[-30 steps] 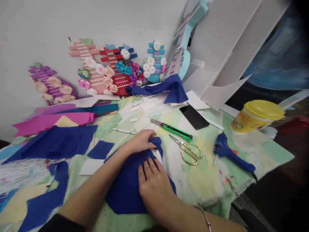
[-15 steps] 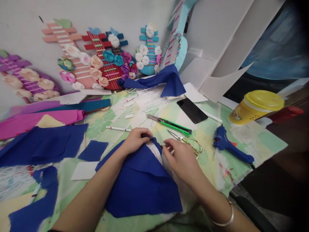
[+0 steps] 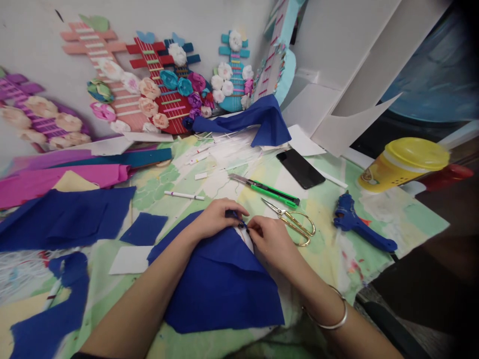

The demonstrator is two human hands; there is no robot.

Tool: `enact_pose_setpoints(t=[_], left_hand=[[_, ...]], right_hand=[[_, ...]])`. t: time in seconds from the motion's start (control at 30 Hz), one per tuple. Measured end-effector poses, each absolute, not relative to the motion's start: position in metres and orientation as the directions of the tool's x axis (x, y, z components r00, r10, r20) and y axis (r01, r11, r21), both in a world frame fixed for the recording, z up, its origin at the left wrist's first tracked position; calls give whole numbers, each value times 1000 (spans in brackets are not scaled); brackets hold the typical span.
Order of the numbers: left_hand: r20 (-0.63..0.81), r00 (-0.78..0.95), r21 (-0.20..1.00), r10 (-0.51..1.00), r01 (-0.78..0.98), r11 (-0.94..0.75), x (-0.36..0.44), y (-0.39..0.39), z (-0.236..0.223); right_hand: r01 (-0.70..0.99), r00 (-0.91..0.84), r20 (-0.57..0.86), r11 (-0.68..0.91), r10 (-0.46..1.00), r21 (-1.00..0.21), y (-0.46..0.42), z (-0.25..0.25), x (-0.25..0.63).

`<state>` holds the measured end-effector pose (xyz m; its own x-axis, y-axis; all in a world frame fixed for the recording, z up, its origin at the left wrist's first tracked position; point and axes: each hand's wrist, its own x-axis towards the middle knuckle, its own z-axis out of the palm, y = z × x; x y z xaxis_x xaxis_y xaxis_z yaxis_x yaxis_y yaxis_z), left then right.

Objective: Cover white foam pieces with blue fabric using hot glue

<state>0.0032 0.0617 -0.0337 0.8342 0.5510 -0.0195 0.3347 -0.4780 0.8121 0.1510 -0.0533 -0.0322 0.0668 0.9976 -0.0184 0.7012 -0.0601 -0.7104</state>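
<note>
A large piece of dark blue crepe paper (image 3: 220,284) lies in front of me over a white board (image 3: 245,238), whose curved edge shows at the upper right. My left hand (image 3: 220,218) rests on the top of the blue paper, its fingers closed on the paper's edge. At the same edge my right hand (image 3: 270,239) pinches the blue paper, its fingertips almost touching those of the left. Gold-handled scissors (image 3: 294,222) lie open just right of my right hand. Beyond them is a green utility knife (image 3: 267,191) with its blade out.
A blue glue gun (image 3: 359,224) and a yellow-lidded cup (image 3: 404,164) stand at the right. Behind the knife lies a black phone (image 3: 300,169). Blue paper scraps (image 3: 144,229) and pink paper (image 3: 67,182) cover the left. Flower-decorated paper instruments (image 3: 168,94) lean on the wall.
My right hand has moved left onto the blue paper's edge and now pinches it beside the left fingers. The white strip there is more covered. The view has shifted slightly.
</note>
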Motion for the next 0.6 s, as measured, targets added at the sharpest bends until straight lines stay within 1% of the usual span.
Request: enact_pose_setpoints(t=[0.07,0.13,0.2,0.27,0.33,0.4,0.43,0.47,0.53,0.6], left_hand=[[2,865,754,501,328,-569,4,61,-34],[15,876,718,482,326,-615,6,61,-34],[19,865,724,501,334,-603,6,61,-34],[14,854,746,520,337,-575,6,61,-34],[9,852,757,524,337,-560,6,61,-34],[17,848,757,529,335,-561,6,61,-34],[27,843,755,537,335,-564,6,61,-34],[40,836,753,547,335,-567,6,61,-35],[64,822,748,565,335,-573,7,61,-36],[73,816,742,573,339,-579,8,61,-37]], right_hand=[[682,53,12,-27,998,-731,-57,-30,152],[677,84,75,-2,994,-736,-66,-24,157],[695,188,191,6,963,-719,-82,-17,166],[736,350,341,-31,873,-676,-103,-12,184],[785,514,455,-186,727,-591,-124,-12,209],[782,619,512,-403,596,-476,-141,-19,239],[774,633,515,-504,579,-384,-148,-24,255],[776,626,491,-550,606,-309,-154,-30,269],[817,576,385,-529,722,-230,-161,-43,292],[852,523,331,-478,785,-212,-164,-55,305]])
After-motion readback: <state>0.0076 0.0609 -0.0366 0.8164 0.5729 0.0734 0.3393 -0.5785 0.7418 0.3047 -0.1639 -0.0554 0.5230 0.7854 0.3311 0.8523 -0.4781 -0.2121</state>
